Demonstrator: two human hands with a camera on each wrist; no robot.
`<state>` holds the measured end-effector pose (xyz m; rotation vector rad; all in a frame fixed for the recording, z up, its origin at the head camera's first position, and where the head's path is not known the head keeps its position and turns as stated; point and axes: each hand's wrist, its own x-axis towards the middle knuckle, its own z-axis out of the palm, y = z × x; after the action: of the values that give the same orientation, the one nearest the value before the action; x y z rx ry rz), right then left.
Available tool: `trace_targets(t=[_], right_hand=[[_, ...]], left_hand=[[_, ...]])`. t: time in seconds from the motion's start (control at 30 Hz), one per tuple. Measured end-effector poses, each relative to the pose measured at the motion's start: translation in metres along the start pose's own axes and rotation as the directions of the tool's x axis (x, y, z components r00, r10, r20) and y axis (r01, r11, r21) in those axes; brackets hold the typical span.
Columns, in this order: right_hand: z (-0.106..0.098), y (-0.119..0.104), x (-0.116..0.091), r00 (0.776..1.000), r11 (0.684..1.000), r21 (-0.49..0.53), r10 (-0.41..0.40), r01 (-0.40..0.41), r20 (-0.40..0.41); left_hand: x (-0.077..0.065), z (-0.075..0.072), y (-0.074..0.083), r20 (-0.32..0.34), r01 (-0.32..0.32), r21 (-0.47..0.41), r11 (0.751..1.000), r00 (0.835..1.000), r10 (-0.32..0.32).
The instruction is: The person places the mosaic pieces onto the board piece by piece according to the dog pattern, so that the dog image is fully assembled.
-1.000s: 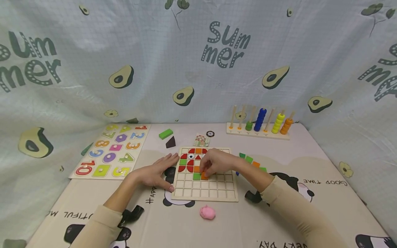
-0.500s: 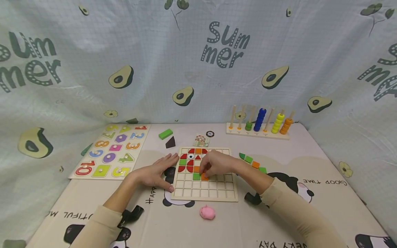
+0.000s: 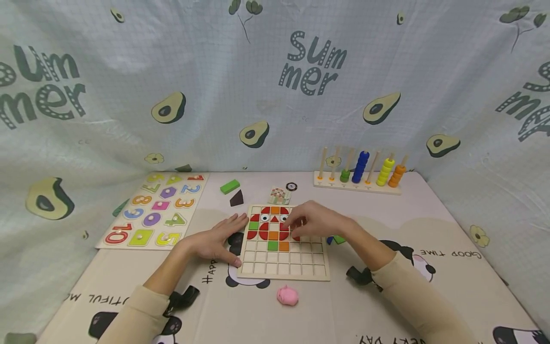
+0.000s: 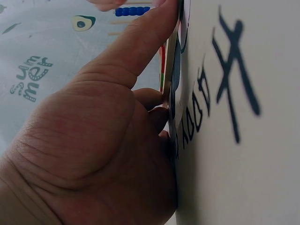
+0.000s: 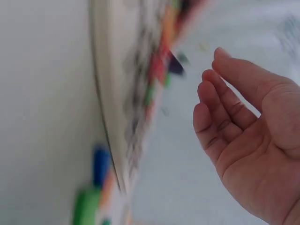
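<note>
A wooden grid board (image 3: pixel 301 270) lies mid-table, its upper part bearing red, orange and green tiles and round eye tiles. In its fourth row a green square tile (image 3: pixel 272 245) sits beside an orange square tile (image 3: pixel 284 246). My left hand (image 3: pixel 215 239) lies flat on the table, thumb and fingertips at the board's left edge. Over the board's upper right hovers my right hand (image 3: pixel 318 220), covering some cells. The right wrist view shows that hand (image 5: pixel 253 126) with loosely bent fingers and nothing between them, raised off the board.
Loose tiles (image 3: pixel 338 239) lie right of the board, partly behind my right forearm. A number puzzle (image 3: pixel 165 205) is at left, a bead stacker (image 3: pixel 357 188) at back right. Behind the board are a picture card (image 3: pixel 279 195), green block (image 3: pixel 229 186) and dark block (image 3: pixel 236 198); in front, a pink pig (image 3: pixel 287 295).
My right hand has let go of the orange square tile, now lying in its cell, and has lifted up and to the right. My left hand has stayed in place.
</note>
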<state>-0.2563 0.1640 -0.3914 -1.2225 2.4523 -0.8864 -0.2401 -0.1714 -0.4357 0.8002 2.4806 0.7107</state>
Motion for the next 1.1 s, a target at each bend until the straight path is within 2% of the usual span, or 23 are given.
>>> trace_targets(t=[0.1,0.2,0.33,0.5,0.6,0.73,0.87,1.1], right_hand=[[-0.023,0.010,-0.020,0.993,0.999,0.041,0.023,-0.018,-0.113],[-0.042,0.024,-0.041,0.974,0.996,0.059,0.080,-0.069,-0.213],[-0.061,0.044,-0.064,0.952,0.983,0.083,0.182,-0.167,-0.247],[-0.073,0.070,-0.089,0.931,0.946,0.110,0.320,-0.305,-0.175],[-0.075,0.085,-0.102,0.919,0.915,0.154,0.387,-0.372,-0.078],[-0.070,0.103,-0.112,0.910,0.889,0.196,0.411,-0.413,0.051],[-0.064,0.111,-0.112,0.913,0.892,0.193,0.394,-0.408,0.107],[-0.059,0.105,-0.106,0.909,0.902,0.125,0.402,-0.414,0.109]], left_hand=[[0.000,-0.001,0.000,0.001,0.007,-0.005,1.000,1.000,-0.007],[0.000,-0.001,0.000,0.001,0.011,-0.005,1.000,1.000,-0.011],[-0.001,0.000,0.000,0.000,0.012,0.002,1.000,1.000,-0.012],[-0.001,0.000,0.000,-0.003,0.008,0.008,1.000,1.000,-0.008],[-0.001,0.001,0.001,-0.003,0.007,0.004,1.000,1.000,-0.007],[-0.001,0.001,0.000,0.000,0.006,0.005,1.000,1.000,-0.006],[-0.001,0.001,-0.001,-0.002,0.002,0.008,1.000,1.000,-0.002],[0.000,0.001,-0.001,-0.004,0.006,0.009,1.000,1.000,-0.006]])
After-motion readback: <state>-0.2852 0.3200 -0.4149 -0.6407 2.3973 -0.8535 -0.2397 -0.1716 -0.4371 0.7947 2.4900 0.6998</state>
